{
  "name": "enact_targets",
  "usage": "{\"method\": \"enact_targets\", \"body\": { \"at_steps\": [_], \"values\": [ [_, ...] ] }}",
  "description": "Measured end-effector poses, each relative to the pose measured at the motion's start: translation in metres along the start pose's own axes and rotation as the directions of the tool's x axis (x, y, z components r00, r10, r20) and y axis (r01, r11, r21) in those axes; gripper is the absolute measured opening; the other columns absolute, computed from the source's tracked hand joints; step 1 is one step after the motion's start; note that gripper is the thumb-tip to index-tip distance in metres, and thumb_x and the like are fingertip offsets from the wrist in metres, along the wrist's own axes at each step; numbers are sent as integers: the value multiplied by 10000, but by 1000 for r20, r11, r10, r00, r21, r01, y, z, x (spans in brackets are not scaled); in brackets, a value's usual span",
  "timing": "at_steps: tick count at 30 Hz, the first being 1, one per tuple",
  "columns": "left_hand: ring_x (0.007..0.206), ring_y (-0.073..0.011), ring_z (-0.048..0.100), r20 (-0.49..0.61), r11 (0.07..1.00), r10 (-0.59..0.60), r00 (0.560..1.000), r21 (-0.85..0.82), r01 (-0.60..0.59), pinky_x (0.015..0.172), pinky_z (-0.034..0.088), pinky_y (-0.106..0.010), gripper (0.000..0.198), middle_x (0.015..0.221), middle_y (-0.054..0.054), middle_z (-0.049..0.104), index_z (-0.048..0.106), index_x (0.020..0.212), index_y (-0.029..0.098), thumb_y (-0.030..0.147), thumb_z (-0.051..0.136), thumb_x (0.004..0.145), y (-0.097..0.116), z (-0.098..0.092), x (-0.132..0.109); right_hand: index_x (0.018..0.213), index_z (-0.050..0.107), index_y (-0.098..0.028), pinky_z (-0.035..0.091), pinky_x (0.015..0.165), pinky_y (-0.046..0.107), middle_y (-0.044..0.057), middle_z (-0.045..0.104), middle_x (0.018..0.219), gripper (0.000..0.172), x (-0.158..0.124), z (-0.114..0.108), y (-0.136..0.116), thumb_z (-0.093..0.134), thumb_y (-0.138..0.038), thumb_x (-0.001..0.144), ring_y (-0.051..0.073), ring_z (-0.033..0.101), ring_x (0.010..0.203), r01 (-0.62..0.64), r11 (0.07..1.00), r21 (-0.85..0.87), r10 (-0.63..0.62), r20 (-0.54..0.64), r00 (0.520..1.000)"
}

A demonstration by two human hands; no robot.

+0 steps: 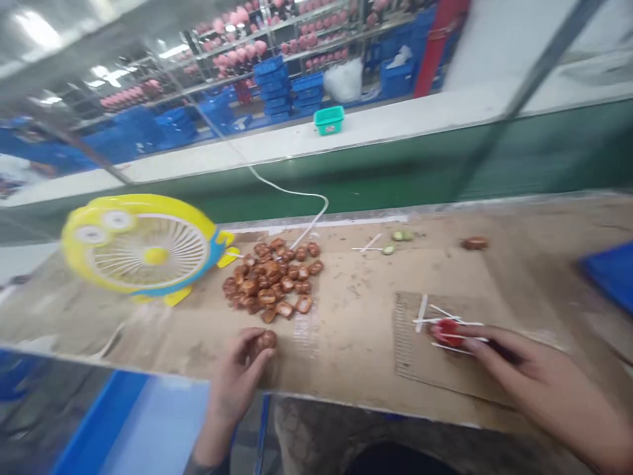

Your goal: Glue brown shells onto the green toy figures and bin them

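My left hand (236, 373) pinches a small glossy brown piece (268, 340) between thumb and fingers, just above the table's near edge. Beyond it lies a heap of similar brown pieces (271, 277), some showing pale hollow undersides. On the right, my right hand (531, 366) reaches over a small red container (446, 331), thumb and forefinger closed on a thin white stick (467, 337) that crosses it. Several more white sticks (422, 313) lie around and over the container. Under them is a ridged cardboard sheet (413, 359). Blur hides the stick's tip.
A yellow fish-shaped fan (148, 247) stands at the left, its white cord (297, 192) trailing behind the heap. Green pieces (399, 235) and a single brown piece (475, 243) lie farther back. A blue bin (610, 274) sits right; a teal basket (329, 121) stands on the far ledge.
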State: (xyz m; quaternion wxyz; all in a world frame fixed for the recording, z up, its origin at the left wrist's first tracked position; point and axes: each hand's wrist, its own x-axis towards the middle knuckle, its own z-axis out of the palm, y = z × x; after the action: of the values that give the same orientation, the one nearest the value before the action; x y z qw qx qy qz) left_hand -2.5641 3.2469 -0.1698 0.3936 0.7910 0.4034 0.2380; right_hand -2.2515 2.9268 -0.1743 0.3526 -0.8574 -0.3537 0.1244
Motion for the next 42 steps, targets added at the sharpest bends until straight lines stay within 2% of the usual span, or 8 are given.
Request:
{"method": "enact_targets", "body": {
  "at_steps": [3,6,10,14,24,30,35,42],
  "values": [
    [822,-189,679,89,882,-182,979,-426,202,738,548,-284,358,928,-37,730,682,1059,225,374,855,783,33,35,-17,1010,803,-272,652,788,388,41,821,1052,384,0,-9,-21,563,-568,964,291,789,932,-64,998,27,66,-76,995],
    [708,-128,628,256,676,-253,933,-643,359,649,498,-228,491,948,-25,720,653,1174,251,337,897,757,72,75,-31,970,777,-269,628,769,319,24,822,996,336,-2,-11,-28,566,-530,980,238,785,866,-17,998,56,27,-194,981],
    [751,-111,642,510,466,-133,850,-725,508,649,478,-210,391,1099,-57,714,682,1077,230,281,900,756,110,117,-33,973,742,-281,589,746,269,-14,814,949,245,-6,-9,-25,544,-415,1027,190,771,841,102,995,-12,-102,-225,969],
    [859,-148,701,604,342,51,795,-759,555,665,487,-213,358,1191,-63,682,670,1056,229,262,890,776,118,144,-24,1016,710,-284,566,749,246,-20,800,961,187,-8,-8,-18,543,-362,1048,169,759,854,167,985,-54,-175,-258,950],
    [1108,-162,641,501,538,298,813,-791,290,920,511,-252,286,1221,-67,687,691,974,214,128,882,781,89,180,-15,1021,698,-267,546,741,246,-5,785,933,175,-7,-8,-14,538,-330,1055,170,746,838,178,983,-51,-185,-279,942],
    [1105,-167,646,459,580,297,837,-783,224,905,533,-253,264,1257,-76,665,700,955,210,112,871,778,81,184,-17,1016,711,-287,542,712,204,-33,764,840,151,-15,-6,-23,599,-388,1029,133,725,761,32,981,191,37,-347,937],
    [1131,-190,653,459,627,313,832,-758,182,913,546,-272,255,1257,-93,658,699,939,202,52,829,778,83,183,-16,974,715,-276,551,705,180,-31,735,813,176,-18,6,-42,606,-405,1025,116,706,747,33,910,413,66,-223,973],
    [1108,-161,660,451,632,328,830,-758,163,922,549,-253,293,1247,-66,654,707,947,222,5,798,772,85,183,-15,967,700,-271,512,711,218,-38,721,808,206,-16,19,-52,550,-385,1050,125,680,762,28,928,373,-6,-62,998]
  ]
}}
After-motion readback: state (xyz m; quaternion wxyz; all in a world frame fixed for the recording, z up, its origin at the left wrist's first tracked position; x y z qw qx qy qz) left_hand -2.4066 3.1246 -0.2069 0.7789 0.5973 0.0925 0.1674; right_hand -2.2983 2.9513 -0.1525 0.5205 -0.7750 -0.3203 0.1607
